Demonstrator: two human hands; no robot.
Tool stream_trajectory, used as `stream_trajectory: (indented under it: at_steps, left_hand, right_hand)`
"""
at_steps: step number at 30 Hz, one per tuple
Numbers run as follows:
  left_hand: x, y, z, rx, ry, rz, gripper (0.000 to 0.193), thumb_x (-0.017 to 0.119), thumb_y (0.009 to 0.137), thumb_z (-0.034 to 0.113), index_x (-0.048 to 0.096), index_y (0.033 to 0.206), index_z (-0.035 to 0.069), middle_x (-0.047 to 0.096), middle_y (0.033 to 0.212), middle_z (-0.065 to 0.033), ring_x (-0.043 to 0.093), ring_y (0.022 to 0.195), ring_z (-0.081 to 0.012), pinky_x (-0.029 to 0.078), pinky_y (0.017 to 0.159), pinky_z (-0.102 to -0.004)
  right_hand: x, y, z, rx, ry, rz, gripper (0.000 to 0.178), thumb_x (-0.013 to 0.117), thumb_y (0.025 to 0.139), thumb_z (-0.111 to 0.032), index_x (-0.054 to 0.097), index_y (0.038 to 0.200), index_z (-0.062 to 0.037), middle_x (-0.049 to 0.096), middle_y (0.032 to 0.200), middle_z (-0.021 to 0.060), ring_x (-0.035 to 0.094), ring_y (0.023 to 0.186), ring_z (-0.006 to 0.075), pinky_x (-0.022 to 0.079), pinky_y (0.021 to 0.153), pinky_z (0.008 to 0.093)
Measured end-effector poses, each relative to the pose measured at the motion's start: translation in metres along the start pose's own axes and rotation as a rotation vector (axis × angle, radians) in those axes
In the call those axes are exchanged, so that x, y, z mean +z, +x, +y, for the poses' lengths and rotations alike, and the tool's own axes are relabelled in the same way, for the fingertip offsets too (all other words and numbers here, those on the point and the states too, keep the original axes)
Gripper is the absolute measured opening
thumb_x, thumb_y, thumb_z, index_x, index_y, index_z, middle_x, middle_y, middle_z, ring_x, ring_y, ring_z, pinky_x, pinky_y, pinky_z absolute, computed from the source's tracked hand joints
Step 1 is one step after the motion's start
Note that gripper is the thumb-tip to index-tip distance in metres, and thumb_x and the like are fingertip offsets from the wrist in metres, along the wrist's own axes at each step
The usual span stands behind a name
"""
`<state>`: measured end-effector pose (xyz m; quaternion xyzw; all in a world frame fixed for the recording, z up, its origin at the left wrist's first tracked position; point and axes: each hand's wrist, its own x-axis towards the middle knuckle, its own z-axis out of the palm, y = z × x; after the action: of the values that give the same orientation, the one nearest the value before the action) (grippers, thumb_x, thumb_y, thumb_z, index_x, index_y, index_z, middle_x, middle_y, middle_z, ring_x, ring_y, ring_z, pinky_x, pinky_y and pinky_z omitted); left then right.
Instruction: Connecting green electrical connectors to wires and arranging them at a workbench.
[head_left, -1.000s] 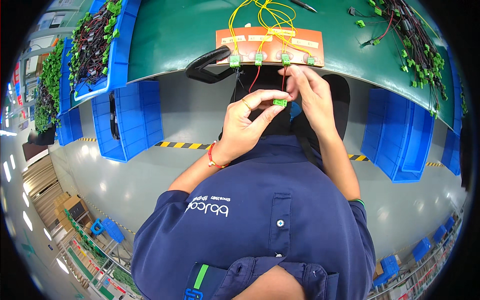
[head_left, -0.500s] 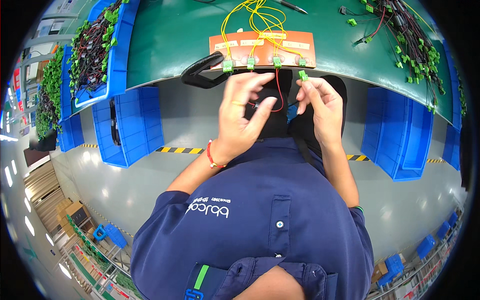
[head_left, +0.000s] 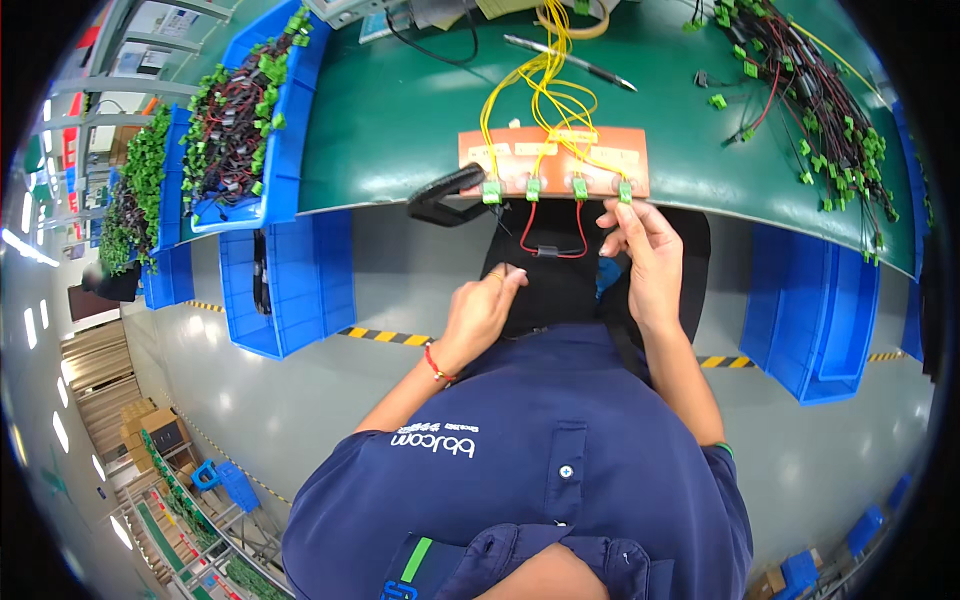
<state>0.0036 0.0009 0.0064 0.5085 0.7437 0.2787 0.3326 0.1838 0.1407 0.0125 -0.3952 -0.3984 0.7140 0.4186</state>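
An orange-brown board (head_left: 555,150) lies along the near table edge, bearing a row of green terminal connectors with yellow wires (head_left: 540,95) running away from them. At the row's right end my right hand (head_left: 650,255) pinches a green connector (head_left: 625,192) between thumb and finger. Between the two middle connectors hangs a red wire loop (head_left: 584,240) with a small black part (head_left: 546,252). My left hand (head_left: 482,315) is lower, over my lap, its thumb and fingertips closed together; what they hold, if anything, is too small to name. A black clamp-like handle (head_left: 440,197) touches the board's left end.
Blue bins of wire harnesses (head_left: 240,130) stand on the left. More harnesses with green connectors (head_left: 810,110) lie on the right of the green table (head_left: 400,120). A pen (head_left: 570,62) rests behind the board. Blue crates (head_left: 290,285) hang below the table on either side.
My right hand has brought its green connector up to the board's right end. My left hand has drawn back from the board toward my lap and closed. The view has shifted.
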Motion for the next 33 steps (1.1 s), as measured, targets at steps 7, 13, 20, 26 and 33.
stream_trajectory:
  at_steps: [7,13,20,26,33]
  left_hand:
    - [0.020,0.033,0.013,-0.148,-0.789,-0.345,0.046,0.038,0.107,0.035,0.066,0.101,-0.001,0.059,0.070,-0.0017,0.052,0.056,-0.0067,0.044,0.056,-0.0210]
    - [0.029,0.044,0.014,-0.050,-0.674,-0.293,0.048,0.040,0.107,0.035,0.067,0.092,-0.001,0.058,0.067,-0.0019,0.053,0.058,-0.0073,0.044,0.058,-0.0223]
    - [0.011,0.038,-0.009,-0.190,-0.465,-0.266,0.045,0.050,0.102,0.038,0.067,0.089,-0.002,0.065,0.067,-0.0045,0.060,0.058,-0.0088,0.049,0.058,-0.0244]
    - [-0.001,0.039,-0.011,0.006,-0.307,0.047,0.031,0.066,0.094,0.027,0.063,0.106,-0.001,0.067,0.088,-0.0070,0.063,0.076,-0.0112,0.052,0.072,-0.0270]
    - [-0.013,0.045,0.030,0.059,-0.689,0.045,0.030,0.062,0.097,0.018,0.058,0.119,-0.001,0.067,0.102,-0.0083,0.062,0.100,-0.0155,0.046,0.096,-0.0321]
  right_hand:
    - [-0.036,-0.022,0.029,0.083,-0.393,-0.416,0.043,0.063,0.097,-0.023,0.049,0.127,0.0043,0.061,0.107,0.0067,0.057,0.098,0.0138,0.046,0.092,0.0303]
    - [-0.042,-0.042,0.013,0.346,-0.362,-0.740,0.039,0.055,0.100,-0.018,0.051,0.133,0.0039,0.062,0.084,0.0025,0.059,0.082,0.0108,0.048,0.083,0.0269]
    - [-0.072,-0.024,-0.014,0.180,0.087,-0.499,0.025,0.055,0.098,-0.015,0.062,0.113,0.0032,0.057,0.075,0.0020,0.057,0.072,0.0116,0.049,0.078,0.0285]
    - [-0.053,-0.022,-0.005,0.190,0.245,-0.503,0.027,0.061,0.095,-0.017,0.062,0.112,0.0029,0.060,0.078,0.0042,0.061,0.076,0.0142,0.050,0.086,0.0327]
    - [-0.048,-0.020,-0.011,0.152,0.298,-0.443,0.027,0.060,0.098,-0.020,0.064,0.110,0.0029,0.063,0.079,0.0053,0.062,0.077,0.0141,0.050,0.085,0.0315]
